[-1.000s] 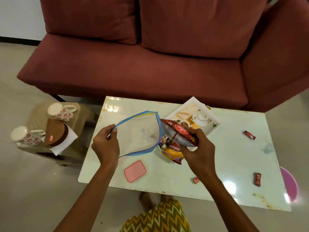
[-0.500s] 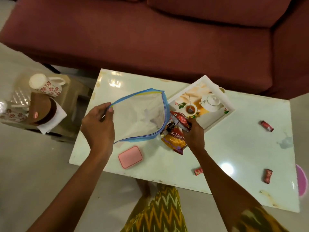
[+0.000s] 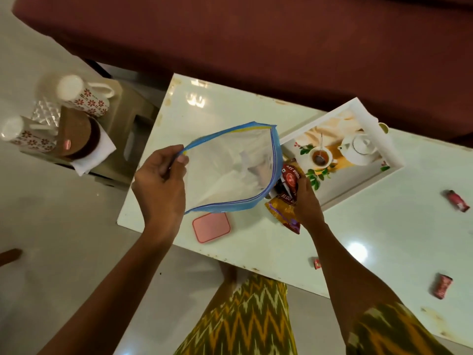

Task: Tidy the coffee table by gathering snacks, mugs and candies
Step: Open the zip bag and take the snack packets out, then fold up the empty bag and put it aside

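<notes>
Bag mouth open, packets gripped
Left hand (image 3: 159, 186) still pinches the zip bag (image 3: 225, 175) rim; right hand (image 3: 305, 201) curls round the snack packets (image 3: 282, 215), now lowered to the coffee table (image 3: 384, 226).

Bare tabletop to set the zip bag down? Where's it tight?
Free: far-left corner of the glossy white table, behind the clear blue-edged zip bag; also the wide stretch between the white picture tray and three red-wrapped candies. Crowded: centre, where left hand, right hand, red and yellow snack packets and the pink square lid cluster.
</notes>
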